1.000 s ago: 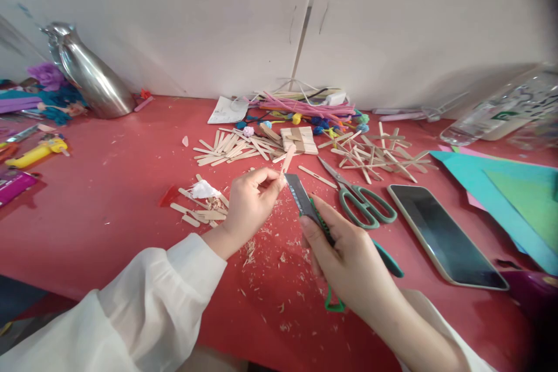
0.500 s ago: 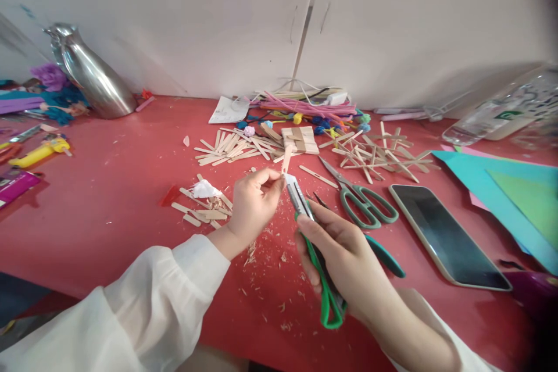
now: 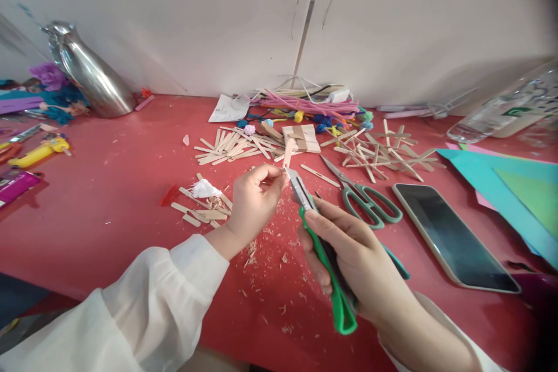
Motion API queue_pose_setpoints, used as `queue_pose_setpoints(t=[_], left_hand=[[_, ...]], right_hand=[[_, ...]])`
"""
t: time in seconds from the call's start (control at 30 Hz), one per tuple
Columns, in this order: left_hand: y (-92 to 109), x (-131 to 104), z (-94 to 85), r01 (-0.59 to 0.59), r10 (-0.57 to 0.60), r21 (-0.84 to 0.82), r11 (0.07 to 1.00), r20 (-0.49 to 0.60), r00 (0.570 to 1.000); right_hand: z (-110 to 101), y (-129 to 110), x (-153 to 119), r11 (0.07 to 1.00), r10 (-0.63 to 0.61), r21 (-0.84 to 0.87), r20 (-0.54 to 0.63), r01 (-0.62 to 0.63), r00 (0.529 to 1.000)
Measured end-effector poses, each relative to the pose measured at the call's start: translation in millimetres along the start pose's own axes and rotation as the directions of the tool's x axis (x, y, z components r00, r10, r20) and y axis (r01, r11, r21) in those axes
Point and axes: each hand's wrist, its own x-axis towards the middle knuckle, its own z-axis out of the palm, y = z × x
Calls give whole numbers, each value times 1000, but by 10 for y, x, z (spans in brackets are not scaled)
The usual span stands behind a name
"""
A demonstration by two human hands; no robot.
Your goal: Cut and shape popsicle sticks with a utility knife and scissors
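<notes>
Between the thumb and fingers of my left hand is a wooden craft stick, its free end pointing away from me. My right hand is wrapped round a green utility knife. The knife's blade tip meets the stick right by my left fingertips. Wood shavings lie scattered on the red table below both hands. Left of my left hand lie short cut stick pieces with a white scrap on them. Grey-green scissors rest beyond my right hand, and a teal-handled tool is partly hidden behind it.
Loose craft sticks and a bundle of sticks lie ahead, before pink pipe cleaners. To the right are a phone, coloured paper and a plastic bottle. A metal jug stands back left.
My right hand and the knife have shifted slightly right and towards me, with the blade still at the stick. My left hand is nearly unmoved. The view has shifted a little.
</notes>
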Motion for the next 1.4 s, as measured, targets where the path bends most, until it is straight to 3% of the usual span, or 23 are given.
queue_pose_setpoints(t=[0.1,0.23,0.33,0.43,0.53,0.6,0.7,0.83,1.0,1.2,1.3,1.4], left_hand=[[-9,-5,-10,-22,22,21,1000,-3,1000],[3,-1,-25,-31,31,38,999,4,1000],[13,-2,-34,-66,65,77,995,21,998],[17,-11,-38,-112,110,158,981,21,994],[21,-21,-38,-135,135,229,964,15,991],[24,-25,-34,-134,137,246,960,8,991],[24,-27,-24,-111,112,199,974,8,994],[17,-24,-11,-66,67,141,988,0,998],[18,-22,16,-45,47,105,993,-14,999],[-32,10,38,65,-65,-41,997,-5,998],[-70,72,-7,231,-230,-123,965,18,973],[-78,133,-79,363,-352,-210,908,87,932]], right_hand=[[-4,66,15,950,-150,-286,-60,127,987],[-70,161,59,719,-380,-653,-81,239,922],[-89,179,57,619,-430,-749,-72,236,900],[-34,136,11,746,-339,-634,-99,203,936],[40,67,-32,924,-166,-362,-89,123,982],[65,32,-42,988,-44,-149,-42,37,998],[56,5,-37,988,92,124,30,-95,995],[10,-23,-26,931,170,300,149,-209,974],[-16,-89,-7,898,222,320,263,-302,939],[-46,-82,5,914,190,296,293,-277,937],[-98,-54,12,966,142,181,222,-184,965],[-198,-46,66,996,-79,-48,44,81,996]])
